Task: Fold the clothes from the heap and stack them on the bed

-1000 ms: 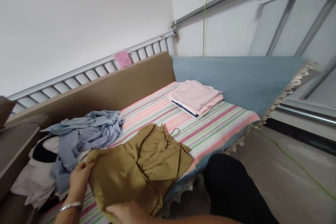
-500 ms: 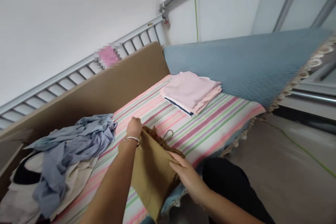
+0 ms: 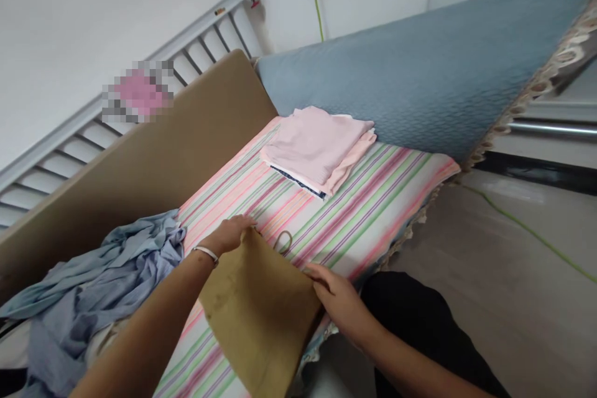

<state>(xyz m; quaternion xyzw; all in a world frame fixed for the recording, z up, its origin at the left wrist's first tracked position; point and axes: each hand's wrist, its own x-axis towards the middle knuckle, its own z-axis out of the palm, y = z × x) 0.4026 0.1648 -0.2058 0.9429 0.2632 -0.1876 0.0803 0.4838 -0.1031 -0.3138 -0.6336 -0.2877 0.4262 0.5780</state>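
Observation:
A khaki drawstring garment [image 3: 263, 305], perhaps trousers or shorts, hangs spread between my hands over the near edge of the sofa seat. My left hand [image 3: 231, 234], with a silver bangle at the wrist, pinches its upper left corner. At the opposite corner, my right hand [image 3: 338, 298] grips the edge between thumb and fingers. A thin cord loop [image 3: 283, 241] pokes up behind the top edge. Beyond my hands lies a neat folded stack of clothes [image 3: 317, 146], pale pink on top with white and dark blue layers below.
Crumpled blue-grey clothes [image 3: 107, 280] lie heaped on the left of the striped cover [image 3: 373, 199]. A brown backrest [image 3: 186, 137] and a blue padded side [image 3: 396, 81] border the seat. Behind stands a white radiator [image 3: 209, 37]. A green cord [image 3: 532, 230] crosses the floor at right.
My hands have moved farther apart, the left one leftward, stretching the khaki garment wider and flatter. Its gathered brown waistband has turned out of sight. The camera view has shifted right and down.

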